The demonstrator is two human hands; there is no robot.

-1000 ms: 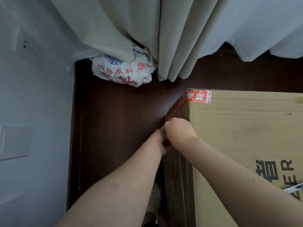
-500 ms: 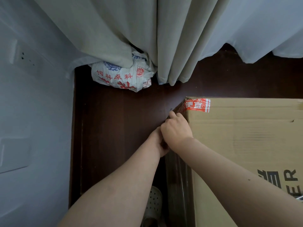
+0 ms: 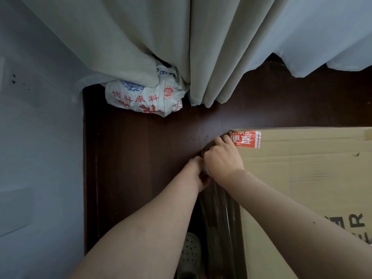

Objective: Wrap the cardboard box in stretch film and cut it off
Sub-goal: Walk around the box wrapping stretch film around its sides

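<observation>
Both hands work together at the left side of the cardboard box (image 3: 302,188), close to its far corner. Compared with a second ago, the right hand (image 3: 222,158) has crept forward along the edge — its fingertips (image 3: 218,140) now reach the corner and touch the red printed tape (image 3: 245,139) there, where earlier they sat well short of it. Its fingers look bent over the top edge of the stretch film (image 3: 219,214), seemingly pulling it toward the corner, though the film is too clear at that spot to be sure of the grip. The left hand (image 3: 201,174) sits just behind and below, touching the right; its fingers are curled in, apparently bunching film, but what they hold is hidden.

The box stands on the dark wooden floor (image 3: 141,168), its left face already sheathed in glossy film running back toward the person. A printed sack (image 3: 141,97) lies under the curtain (image 3: 181,47), well apart from the box.

My reading — the wrap has reached this corner and must next turn round it onto the far face. Cutting is some way off.
</observation>
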